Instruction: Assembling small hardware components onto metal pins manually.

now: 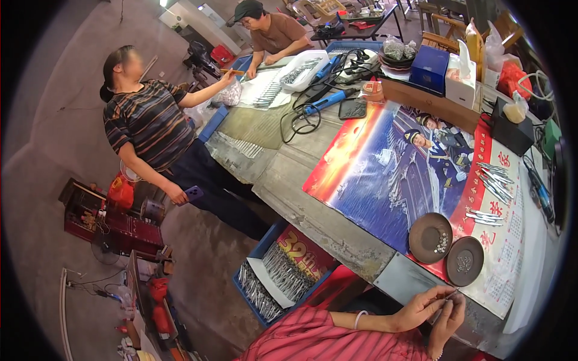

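Both hands are seen at the near right, brought together just off the table edge. The left hand (pixel 421 308) is reached in from the left, fingers bent, a pale bangle worn on the wrist; the right hand (pixel 448 317) is raised beside it, beads worn at the wrist. Fingertips are met at the top; whether anything small is pinched there by either hand cannot be told.

Just beyond the hands, two brown dishes are set side by side. Small round pale pieces are held in the left dish (pixel 424 231); a cluster of tiny metal bits is held in the right dish (pixel 472 276). Farther off, at the right, slim silver pieces (pixel 497 182) are heaped on a large poster (pixel 373 174), with a smaller bunch (pixel 484 218) laid nearer the dishes.

The poster is spread over the worn table (pixel 295 180). A blue crate (pixel 268 239), packed with silver pieces, is placed below the table's near left edge. Toward the far side, a blue-handled tool (pixel 328 101) and a white tray (pixel 326 60) of silver pieces are noted. At the far left a phone (pixel 194 193) is held by a standing person (pixel 147 123) in a striped shirt; beyond, a brown-shirted person (pixel 277 33) is leaned over the table.
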A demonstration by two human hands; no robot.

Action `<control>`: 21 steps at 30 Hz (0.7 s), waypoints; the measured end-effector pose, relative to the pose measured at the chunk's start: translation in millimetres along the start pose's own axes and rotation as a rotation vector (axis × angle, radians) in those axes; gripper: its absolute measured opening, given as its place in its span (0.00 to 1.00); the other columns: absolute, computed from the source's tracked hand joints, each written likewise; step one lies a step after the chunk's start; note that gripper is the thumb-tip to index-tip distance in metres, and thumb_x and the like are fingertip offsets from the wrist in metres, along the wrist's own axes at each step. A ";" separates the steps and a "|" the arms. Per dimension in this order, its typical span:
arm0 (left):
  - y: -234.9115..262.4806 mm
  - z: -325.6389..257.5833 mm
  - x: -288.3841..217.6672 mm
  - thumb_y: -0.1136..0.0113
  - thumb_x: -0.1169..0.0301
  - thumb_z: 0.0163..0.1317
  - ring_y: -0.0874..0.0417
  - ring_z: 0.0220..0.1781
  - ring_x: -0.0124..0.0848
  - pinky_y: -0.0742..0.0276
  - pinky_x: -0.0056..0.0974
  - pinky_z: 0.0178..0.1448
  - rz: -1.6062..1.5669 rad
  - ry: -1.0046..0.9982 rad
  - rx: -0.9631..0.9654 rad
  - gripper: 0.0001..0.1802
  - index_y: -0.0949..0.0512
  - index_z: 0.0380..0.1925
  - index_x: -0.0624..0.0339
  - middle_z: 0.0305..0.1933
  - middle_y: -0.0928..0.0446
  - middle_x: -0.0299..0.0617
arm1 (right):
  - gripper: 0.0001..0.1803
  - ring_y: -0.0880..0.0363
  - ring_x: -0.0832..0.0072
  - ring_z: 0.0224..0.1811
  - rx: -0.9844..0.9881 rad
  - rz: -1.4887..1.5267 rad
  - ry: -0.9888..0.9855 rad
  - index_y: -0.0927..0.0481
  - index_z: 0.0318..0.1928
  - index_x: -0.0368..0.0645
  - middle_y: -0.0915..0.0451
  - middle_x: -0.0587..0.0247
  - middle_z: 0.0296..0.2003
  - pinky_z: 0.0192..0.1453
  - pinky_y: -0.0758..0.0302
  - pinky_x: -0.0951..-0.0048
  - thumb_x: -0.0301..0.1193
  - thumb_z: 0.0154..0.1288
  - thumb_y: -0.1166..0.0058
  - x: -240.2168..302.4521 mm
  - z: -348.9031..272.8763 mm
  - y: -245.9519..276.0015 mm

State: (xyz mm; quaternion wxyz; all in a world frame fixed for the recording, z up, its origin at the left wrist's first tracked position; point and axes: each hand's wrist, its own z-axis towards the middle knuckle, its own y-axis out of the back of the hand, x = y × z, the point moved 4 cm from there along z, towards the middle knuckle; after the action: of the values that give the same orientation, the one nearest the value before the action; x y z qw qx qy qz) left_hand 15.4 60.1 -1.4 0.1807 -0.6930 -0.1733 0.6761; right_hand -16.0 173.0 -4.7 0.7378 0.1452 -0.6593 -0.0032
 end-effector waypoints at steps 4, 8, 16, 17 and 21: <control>6.3 -0.9 -0.4 0.58 0.75 0.70 0.29 0.59 0.26 0.35 0.30 0.62 0.126 -0.040 -0.061 0.20 0.37 0.62 0.64 0.56 0.29 0.41 | 0.07 0.30 0.71 0.33 -0.011 -0.092 0.127 0.32 0.39 0.33 0.30 0.59 0.31 0.39 0.33 0.72 0.26 0.69 0.58 0.4 -0.3 -12.7; 6.9 -0.3 5.9 0.57 0.75 0.69 0.31 0.62 0.28 0.37 0.31 0.64 0.140 -0.009 -0.043 0.20 0.35 0.61 0.64 0.58 0.29 0.42 | 0.09 0.31 0.61 0.32 -0.103 -0.336 0.230 0.33 0.38 0.31 0.32 0.52 0.30 0.38 0.34 0.65 0.27 0.70 0.58 -3.2 -5.1 -15.1; -6.6 -3.6 3.8 0.54 0.78 0.68 0.31 0.62 0.28 0.35 0.32 0.63 -0.040 0.018 0.069 0.23 0.38 0.64 0.64 0.60 0.31 0.42 | 0.15 0.28 0.76 0.37 -0.065 0.104 -0.133 0.27 0.45 0.30 0.25 0.61 0.37 0.44 0.30 0.75 0.31 0.74 0.62 -13.6 -5.8 16.2; -4.1 -4.4 4.0 0.54 0.80 0.68 0.28 0.59 0.29 0.33 0.31 0.61 0.029 0.029 0.067 0.24 0.39 0.64 0.64 0.58 0.29 0.42 | 0.11 0.27 0.75 0.37 -0.107 -0.044 -0.100 0.27 0.43 0.30 0.25 0.60 0.36 0.46 0.29 0.73 0.27 0.71 0.60 -22.3 -9.6 18.9; 4.7 -3.2 -7.0 0.55 0.82 0.66 0.23 0.51 0.26 0.28 0.30 0.54 0.185 -0.060 0.032 0.24 0.37 0.64 0.63 0.51 0.24 0.42 | 0.03 0.31 0.67 0.28 -0.069 -0.068 0.181 0.29 0.35 0.32 0.29 0.55 0.28 0.36 0.32 0.70 0.21 0.61 0.53 5.4 5.5 3.9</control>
State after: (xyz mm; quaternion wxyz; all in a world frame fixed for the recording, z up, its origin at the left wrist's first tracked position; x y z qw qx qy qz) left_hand 18.5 52.5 2.5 0.1234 -0.6826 -0.1028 0.7129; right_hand -21.3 174.5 1.9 0.7985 0.1416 -0.5839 -0.0380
